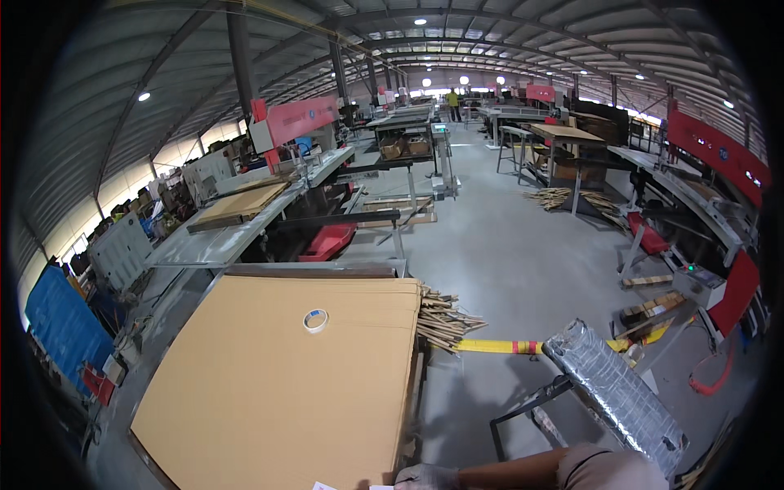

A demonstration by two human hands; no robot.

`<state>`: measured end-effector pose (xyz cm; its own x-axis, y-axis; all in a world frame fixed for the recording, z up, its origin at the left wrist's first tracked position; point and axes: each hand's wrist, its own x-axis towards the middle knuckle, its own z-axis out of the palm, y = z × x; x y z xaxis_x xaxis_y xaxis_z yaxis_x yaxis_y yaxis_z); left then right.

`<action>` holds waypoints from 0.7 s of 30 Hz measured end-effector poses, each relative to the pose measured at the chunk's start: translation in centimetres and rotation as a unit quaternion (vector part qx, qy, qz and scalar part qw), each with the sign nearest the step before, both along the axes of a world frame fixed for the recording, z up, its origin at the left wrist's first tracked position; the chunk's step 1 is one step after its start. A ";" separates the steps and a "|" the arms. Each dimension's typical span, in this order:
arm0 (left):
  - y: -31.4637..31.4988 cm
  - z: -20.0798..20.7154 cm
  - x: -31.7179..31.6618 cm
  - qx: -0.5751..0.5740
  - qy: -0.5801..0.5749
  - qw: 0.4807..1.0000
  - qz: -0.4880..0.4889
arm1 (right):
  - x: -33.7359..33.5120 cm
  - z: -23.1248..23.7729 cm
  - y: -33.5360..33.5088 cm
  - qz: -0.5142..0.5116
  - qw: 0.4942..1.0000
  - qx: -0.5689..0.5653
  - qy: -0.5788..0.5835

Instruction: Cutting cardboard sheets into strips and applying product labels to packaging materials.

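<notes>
My right hand [426, 477], in a grey glove, is at the bottom edge of the view, beside the near right corner of a large brown cardboard sheet [278, 384]. The frame's edge cuts the hand off, so its fingers and anything in them are hidden. A sliver of white paper [380, 487] shows just left of it, and a second white paper [323, 486] lies a little farther left on the cardboard. On the sheet's far part rests a roll of tape [315, 321]. My left hand is out of view.
Thin brown strips [445, 318] jut out past the sheet's right edge. To the right stands a padded bench wrapped in silvery film [616, 392] on a dark frame. Yellow tape [498, 346] crosses the floor. Red-panelled machines [302, 120] and tables line the aisle, with a person [453, 100] far off.
</notes>
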<state>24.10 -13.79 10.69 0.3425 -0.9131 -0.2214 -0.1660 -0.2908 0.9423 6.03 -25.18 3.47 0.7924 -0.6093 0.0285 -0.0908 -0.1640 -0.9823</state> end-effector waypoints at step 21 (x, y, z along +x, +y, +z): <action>-0.7 -0.3 0.3 -0.060 0.077 0.995 0.038 | 0.5 5.6 2.2 -0.073 0.969 0.175 -0.160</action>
<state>24.36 -14.50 10.37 0.3814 -0.9090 -0.1683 0.0010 -0.1816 0.9834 6.57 -22.95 9.11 0.6822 -0.7306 0.0290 0.2297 0.1764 -0.9571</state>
